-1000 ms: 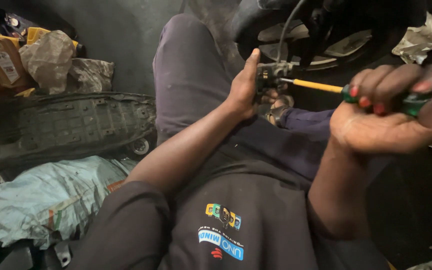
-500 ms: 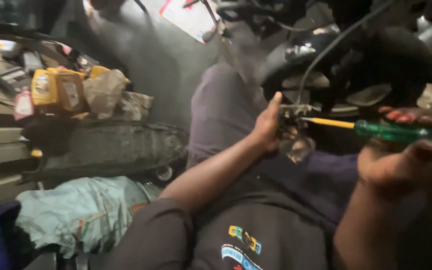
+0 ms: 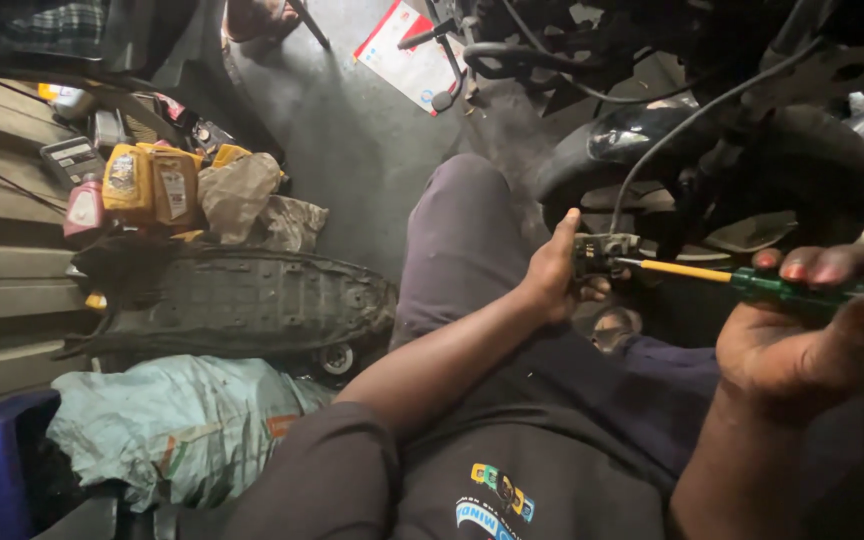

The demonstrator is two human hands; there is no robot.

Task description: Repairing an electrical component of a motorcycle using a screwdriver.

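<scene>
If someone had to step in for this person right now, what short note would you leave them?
Left hand: grips a small metal part with a black cable running up from it, beside the dark wheel.
Right hand: holds the green-handled screwdriver, its tip set against that part.
Done: tool is seated on the part.
Left: whether the screw is loose or tight cannot be seen; check before turning.

1. A grey concrete floor (image 3: 352, 150) runs up the middle, dimly lit.
2. Wooden steps (image 3: 2, 270) stand at left.
3. Yellow oil bottles (image 3: 152, 185) sit near a crumpled sack (image 3: 177, 425).
4. A black plastic panel (image 3: 242, 305) lies flat.
</scene>
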